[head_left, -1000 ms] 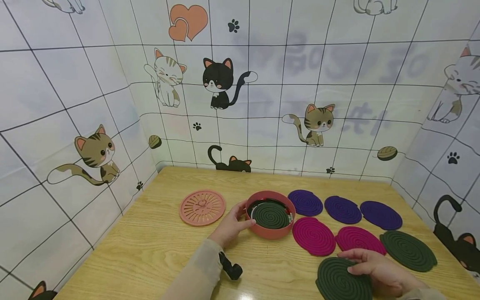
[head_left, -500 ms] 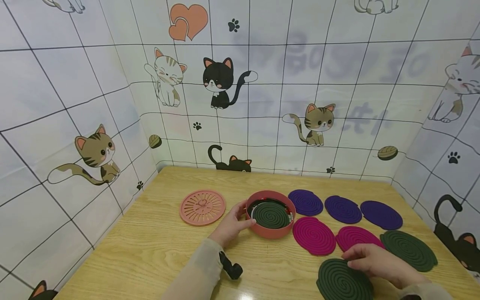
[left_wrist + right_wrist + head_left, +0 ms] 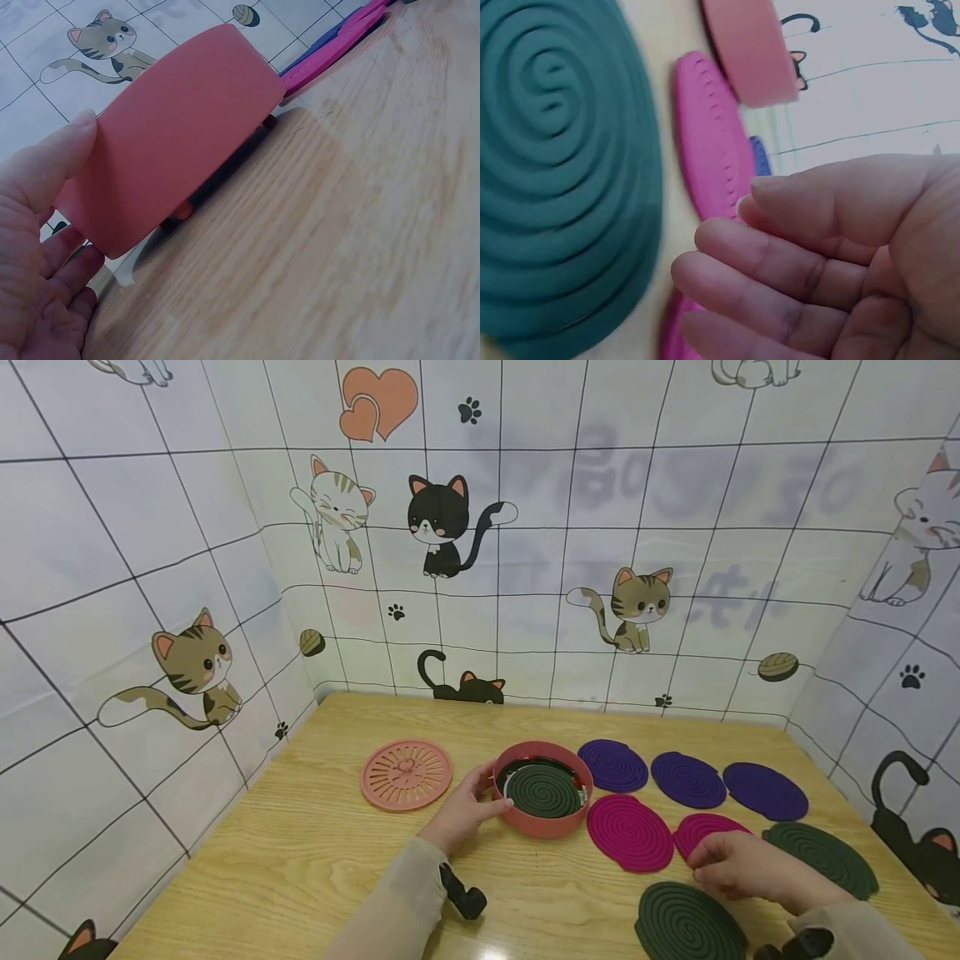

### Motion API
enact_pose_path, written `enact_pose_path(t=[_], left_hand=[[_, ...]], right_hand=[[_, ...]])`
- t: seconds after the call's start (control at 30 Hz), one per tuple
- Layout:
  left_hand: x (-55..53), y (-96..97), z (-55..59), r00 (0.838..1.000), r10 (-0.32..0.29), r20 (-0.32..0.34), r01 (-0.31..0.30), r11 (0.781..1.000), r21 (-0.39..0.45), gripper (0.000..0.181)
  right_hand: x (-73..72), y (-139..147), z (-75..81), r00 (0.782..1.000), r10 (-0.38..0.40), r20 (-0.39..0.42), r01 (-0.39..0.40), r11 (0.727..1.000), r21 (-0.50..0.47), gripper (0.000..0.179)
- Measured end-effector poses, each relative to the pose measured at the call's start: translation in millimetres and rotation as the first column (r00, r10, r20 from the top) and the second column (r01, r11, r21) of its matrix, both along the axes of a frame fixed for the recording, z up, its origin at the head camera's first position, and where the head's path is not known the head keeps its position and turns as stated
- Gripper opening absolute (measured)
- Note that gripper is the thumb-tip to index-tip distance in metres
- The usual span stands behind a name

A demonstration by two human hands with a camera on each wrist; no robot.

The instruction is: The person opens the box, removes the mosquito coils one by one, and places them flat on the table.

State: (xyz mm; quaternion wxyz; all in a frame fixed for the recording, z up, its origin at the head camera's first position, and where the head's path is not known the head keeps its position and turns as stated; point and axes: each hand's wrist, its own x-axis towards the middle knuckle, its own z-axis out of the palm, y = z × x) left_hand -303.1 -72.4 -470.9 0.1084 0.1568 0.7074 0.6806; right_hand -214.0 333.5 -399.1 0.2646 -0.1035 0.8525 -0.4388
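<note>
My left hand [image 3: 467, 814] holds the left side of a round red mosquito coil holder [image 3: 542, 829]. In the left wrist view its thumb [image 3: 67, 154] lies against the outer wall. A green mosquito coil [image 3: 543, 791] lies inside the holder. My right hand [image 3: 746, 870] hovers with loosely bent fingers and nothing in them, over the table beside a pink coil [image 3: 708, 833]. Just in front of it a separate green mosquito coil [image 3: 686, 922] lies flat on the table; the right wrist view shows this green coil [image 3: 562, 187] apart from the fingertips.
A slotted pink lid [image 3: 407, 775] lies left of the holder. To the right are purple coils [image 3: 687, 779], another pink coil [image 3: 630, 832] and another green coil [image 3: 825, 858], partly behind the right hand. Cat-print walls [image 3: 525, 635] border the wooden table [image 3: 300, 877].
My right hand has let go of the front green coil and moved up and away from it, toward the pink coil. The left hand stays on the holder.
</note>
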Motion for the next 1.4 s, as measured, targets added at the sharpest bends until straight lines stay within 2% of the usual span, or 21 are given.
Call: enact_pose_path(t=[0.13,0.27,0.37,0.43,0.57,0.83,0.9,1.1,1.4], left_hand=[[0.2,0.0,-0.2,1.0,0.001,-0.003,-0.001,1.0,-0.007,0.074],[8.3,-0.7,13.0,1.0,-0.004,-0.001,0.003,1.0,-0.009,0.075],[10.3,-0.9,17.6,1.0,-0.01,0.014,0.01,1.0,-0.006,0.075],[6.1,-0.7,12.0,1.0,-0.01,0.028,0.01,1.0,-0.003,0.074],[0.0,0.1,1.4,1.0,-0.002,0.013,0.002,1.0,-0.008,0.075],[-0.3,-1.0,-2.0,1.0,-0.009,-0.011,0.009,1.0,-0.006,0.076],[-0.4,-1.0,-2.0,1.0,-0.01,-0.009,0.01,1.0,-0.002,0.076],[-0.1,-1.0,-1.0,1.0,-0.006,-0.004,0.006,1.0,-0.008,0.075],[2.3,-1.2,1.6,1.0,-0.007,0.0,0.007,1.0,-0.011,0.074]], right_hand=[[-9.3,-12.3,11.9,0.997,0.008,-0.072,-0.005,0.999,0.045,0.023],[-19.3,-31.9,21.1,0.991,-0.012,-0.132,0.015,1.0,0.02,0.03],[-27.3,-49.0,24.1,0.986,-0.051,-0.16,0.051,0.999,-0.004,0.034],[-33.3,-61.0,25.3,0.985,-0.072,-0.157,0.068,0.997,-0.029,0.035],[-47.8,-83.4,26.6,0.985,-0.102,-0.139,0.09,0.991,-0.095,0.036],[-76.1,-120.5,22.1,0.978,-0.184,-0.096,0.153,0.951,-0.267,0.038],[-80.5,-129.7,20.1,0.97,-0.22,-0.102,0.183,0.941,-0.283,0.039],[-88.5,-156.9,13.2,0.927,-0.368,-0.069,0.329,0.889,-0.319,0.041],[-95.2,-187.1,-0.5,0.859,-0.507,-0.071,0.471,0.837,-0.28,0.052]])
